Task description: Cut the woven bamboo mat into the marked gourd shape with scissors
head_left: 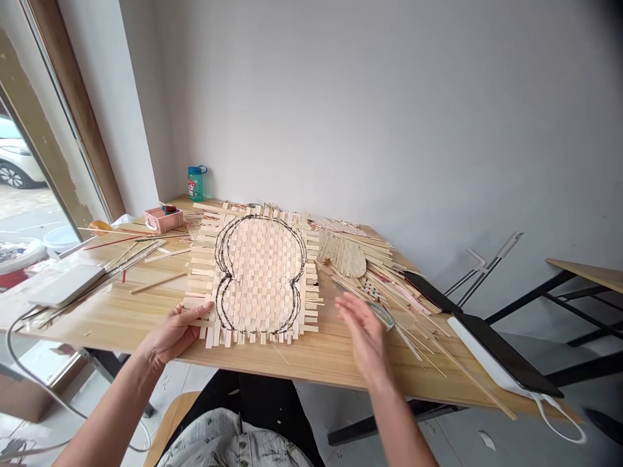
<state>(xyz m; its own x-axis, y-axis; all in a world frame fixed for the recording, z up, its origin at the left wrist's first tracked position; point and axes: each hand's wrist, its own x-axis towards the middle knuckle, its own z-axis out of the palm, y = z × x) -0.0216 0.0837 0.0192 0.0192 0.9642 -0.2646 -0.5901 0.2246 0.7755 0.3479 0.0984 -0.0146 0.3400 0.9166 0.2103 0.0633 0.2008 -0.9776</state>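
My left hand [182, 329] grips the lower left corner of a woven mat [260, 272], thumb on top and fingers underneath. The mat is made of pale, flat strips whose loose ends stick out on all sides. A dark stitched or drawn outline with two rounded lobes and a pinched waist runs over it. To the right of the mat, my right hand [363, 331] hovers with its fingers extended and nothing visible in them. Partly behind it lies a tool with a grey-green loop handle [383, 316], perhaps scissors.
Loose strips [403, 285] and a rounded woven piece [344, 254] cover the table's right side. At the back left stand a pink basket [164, 220] and a blue bottle [195, 185]. A white device [68, 285] lies left; a black-screened device [506, 353] overhangs the right edge.
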